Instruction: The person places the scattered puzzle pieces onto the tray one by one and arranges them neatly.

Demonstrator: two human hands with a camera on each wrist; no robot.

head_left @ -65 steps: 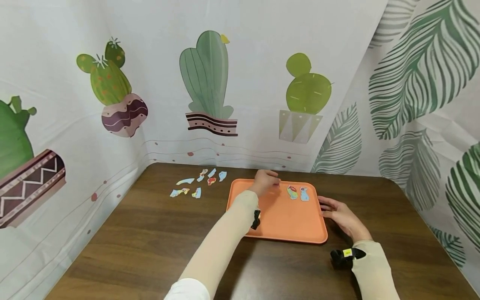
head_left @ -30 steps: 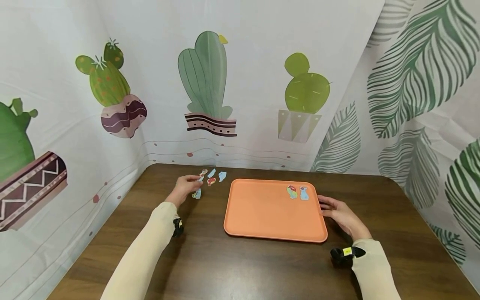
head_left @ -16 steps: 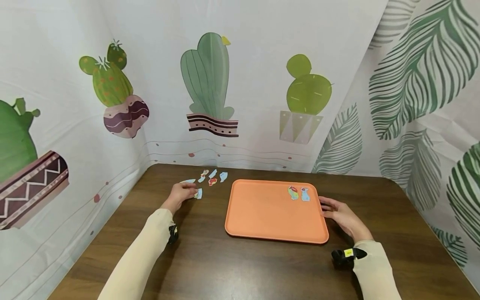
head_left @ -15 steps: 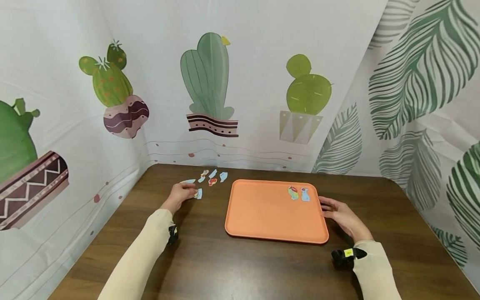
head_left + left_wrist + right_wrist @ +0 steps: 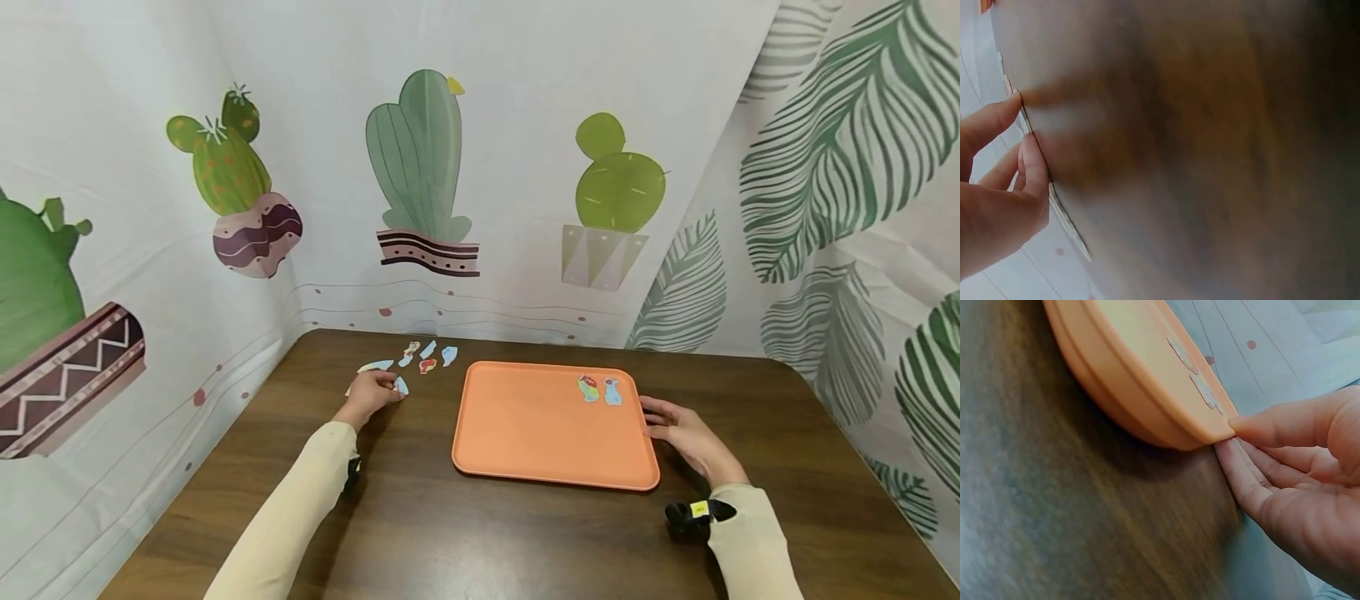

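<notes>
Left hand at the loose cut-outs, right hand steadying the tray.

The left hand rests on the dark wooden counter among small colourful paper cut-out pieces; its fingertips press down on one thin piece, whose picture is hidden under the fingers, and whether it is pinched cannot be told since the left wrist view is blurred. One blue-white piece lies just beside the fingers. The right hand lies at the right edge of the flat orange plastic tray, thumb on the rim, fingers straight against the underside. Two cut-out pieces lie side by side in the tray's far right corner; their designs are too small to read.
</notes>
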